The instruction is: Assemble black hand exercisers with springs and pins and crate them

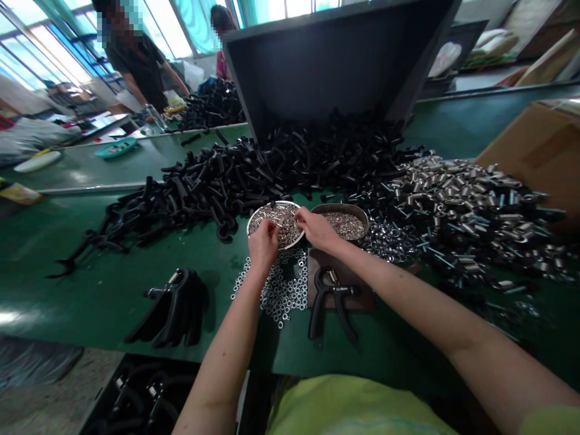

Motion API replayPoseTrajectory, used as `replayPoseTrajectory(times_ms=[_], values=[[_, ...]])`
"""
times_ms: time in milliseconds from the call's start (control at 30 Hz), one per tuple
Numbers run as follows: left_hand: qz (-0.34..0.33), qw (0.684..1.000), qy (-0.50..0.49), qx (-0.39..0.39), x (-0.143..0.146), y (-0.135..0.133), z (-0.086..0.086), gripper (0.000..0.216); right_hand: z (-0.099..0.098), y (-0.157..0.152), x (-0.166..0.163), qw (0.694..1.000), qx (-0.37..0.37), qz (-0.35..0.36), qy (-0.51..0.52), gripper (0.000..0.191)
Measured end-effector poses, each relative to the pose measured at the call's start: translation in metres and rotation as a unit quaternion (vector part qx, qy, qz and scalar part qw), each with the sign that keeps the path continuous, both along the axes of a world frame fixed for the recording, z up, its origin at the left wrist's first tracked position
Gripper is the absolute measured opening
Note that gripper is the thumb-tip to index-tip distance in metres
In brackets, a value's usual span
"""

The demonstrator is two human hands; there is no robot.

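Note:
My left hand (263, 240) is over the near left part of a round white-rimmed bowl (290, 247) of small metal pins or screws, thumb and fingers pinched. At the bowl's right edge, my right hand (316, 229) also has its fingertips drawn together. Whatever either pinch holds is too small to make out. Beside the bowl stands an oval tin (366, 219) with more small metal parts. Loose nuts (284, 296) are spread below the bowl. A black hand gripper with a spring (317, 302) rests partly on a brown board (316, 260), nearer to me.
Black handle parts (217, 175) are heaped behind the bowls, spilling from a large tipped grey bin (326, 66). Metal springs or sleeves (457, 187) pile up at right near a cardboard box (534, 151). Several hand grippers (174, 308) stand at left. Two people are across the table.

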State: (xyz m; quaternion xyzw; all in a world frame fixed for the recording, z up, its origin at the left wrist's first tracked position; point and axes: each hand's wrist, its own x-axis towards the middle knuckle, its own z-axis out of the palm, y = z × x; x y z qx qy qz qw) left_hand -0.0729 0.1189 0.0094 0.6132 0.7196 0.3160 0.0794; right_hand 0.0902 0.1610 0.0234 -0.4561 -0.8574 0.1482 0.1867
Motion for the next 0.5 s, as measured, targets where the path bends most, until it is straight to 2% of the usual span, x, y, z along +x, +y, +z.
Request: replayPoseTrajectory(times_ms=[100,167,233,300,333,500], values=[[-0.044,0.980,-0.194,0.003,0.005,-0.017,0.000,0.024,-0.001,-0.023,0.029,0.989,-0.077,-0.004,0.127,0.027],[-0.082,0.941,-0.326,-0.041,0.013,-0.035,-0.004,0.028,-0.008,-0.041,0.050,0.963,-0.160,-0.018,0.218,0.021],[-0.109,0.900,-0.412,-0.094,0.026,-0.055,-0.011,0.027,-0.020,-0.057,0.067,0.951,-0.203,-0.043,0.231,0.020],[-0.134,0.880,-0.434,-0.138,0.039,-0.074,-0.019,0.024,-0.032,-0.068,0.077,0.958,-0.198,-0.061,0.195,0.020],[-0.145,0.881,-0.424,-0.153,0.045,-0.082,-0.023,0.022,-0.037,-0.072,0.079,0.964,-0.186,-0.066,0.178,0.020],[-0.148,0.934,-0.293,-0.143,0.066,-0.100,-0.032,0.016,-0.043,-0.073,0.074,0.984,-0.115,-0.069,0.119,0.019]])
